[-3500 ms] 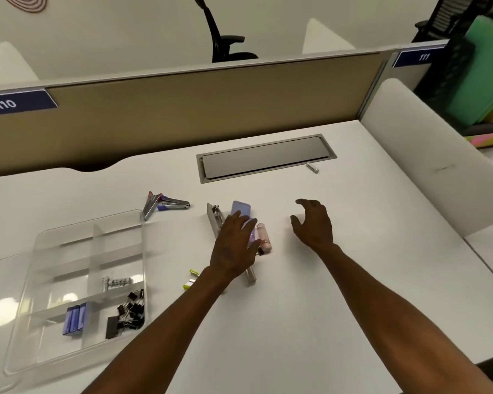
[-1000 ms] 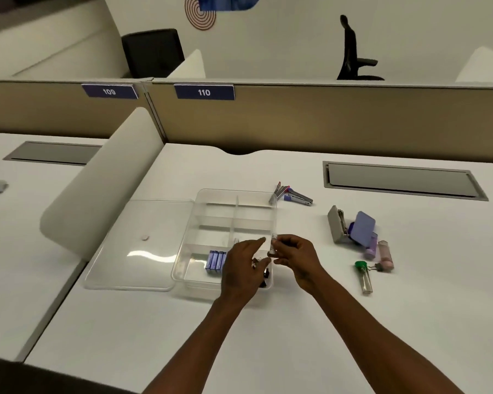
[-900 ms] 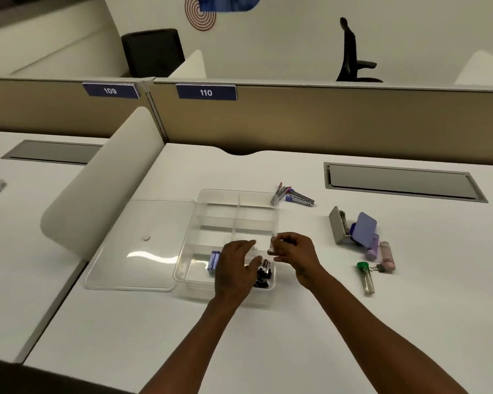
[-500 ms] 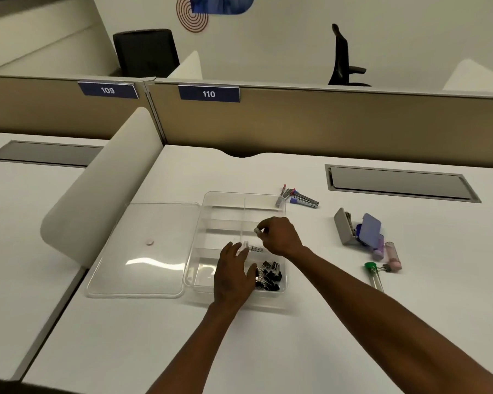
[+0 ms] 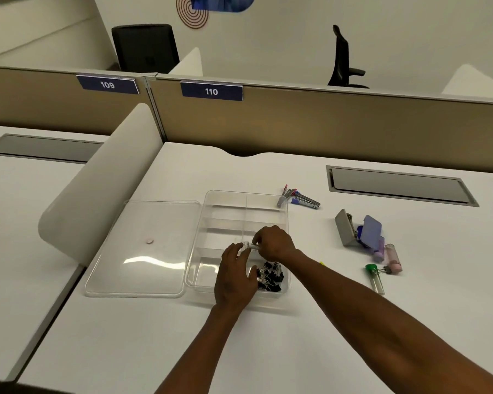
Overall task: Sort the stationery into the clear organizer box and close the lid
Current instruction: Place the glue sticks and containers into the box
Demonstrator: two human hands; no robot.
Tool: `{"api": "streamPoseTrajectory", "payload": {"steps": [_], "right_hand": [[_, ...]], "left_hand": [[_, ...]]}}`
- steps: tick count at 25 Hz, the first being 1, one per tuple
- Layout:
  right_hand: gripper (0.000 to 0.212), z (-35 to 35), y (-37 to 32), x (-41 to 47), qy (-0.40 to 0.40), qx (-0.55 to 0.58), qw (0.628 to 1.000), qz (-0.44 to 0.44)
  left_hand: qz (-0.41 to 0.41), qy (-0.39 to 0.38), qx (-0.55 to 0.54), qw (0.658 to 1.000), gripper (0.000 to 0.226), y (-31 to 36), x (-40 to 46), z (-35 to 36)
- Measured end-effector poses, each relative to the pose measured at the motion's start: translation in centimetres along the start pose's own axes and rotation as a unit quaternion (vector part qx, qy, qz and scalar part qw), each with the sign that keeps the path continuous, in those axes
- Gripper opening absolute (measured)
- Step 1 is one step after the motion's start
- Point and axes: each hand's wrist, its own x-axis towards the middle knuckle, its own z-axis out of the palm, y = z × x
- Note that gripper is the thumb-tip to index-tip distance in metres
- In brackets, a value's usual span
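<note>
The clear organizer box [image 5: 241, 201] stands open on the white desk, its lid [image 5: 143, 245] lying flat to its left. Black binder clips [image 5: 271, 277] fill the near right compartment. My right hand [image 5: 275, 243] pinches a small pale stick-like item [image 5: 249, 245] above the box's middle row. My left hand [image 5: 234, 275] lies over the near compartments with fingers extended, its fingertips at that item. Right of the box lie staple removers [image 5: 299, 198], a grey stapler [image 5: 343, 227], a purple case [image 5: 372, 230], a pink tube [image 5: 393, 258] and a green-capped tube [image 5: 374, 277].
A curved white divider [image 5: 97, 194] rises left of the lid. A beige partition [image 5: 325, 123] runs along the desk's far edge. A grey cable hatch [image 5: 399, 186] is set into the desk at the back right.
My right hand has carried the small item from the box's right rim leftward over the middle row. My left hand has slid over the near compartments, covering the blue items.
</note>
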Motion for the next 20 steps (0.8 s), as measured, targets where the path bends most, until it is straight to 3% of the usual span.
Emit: {"api": "streamPoseTrajectory", "payload": {"steps": [9,14,20], "right_hand": [[0.031,-0.2,0.8,-2.3,0.044,0.094,0.993,-0.056],[0.025,0.4,1.7,-6.5,0.148,0.250,0.955,-0.057],[0.024,1.4,5.0,-10.7,0.260,0.338,0.904,0.012]], "left_hand": [[0.011,-0.001,0.007,1.000,0.052,0.0,0.0,-0.2],[0.009,0.014,0.005,1.000,0.050,0.1,0.2,-0.1],[0.008,0.025,0.020,0.999,0.043,0.2,0.5,0.2]]}}
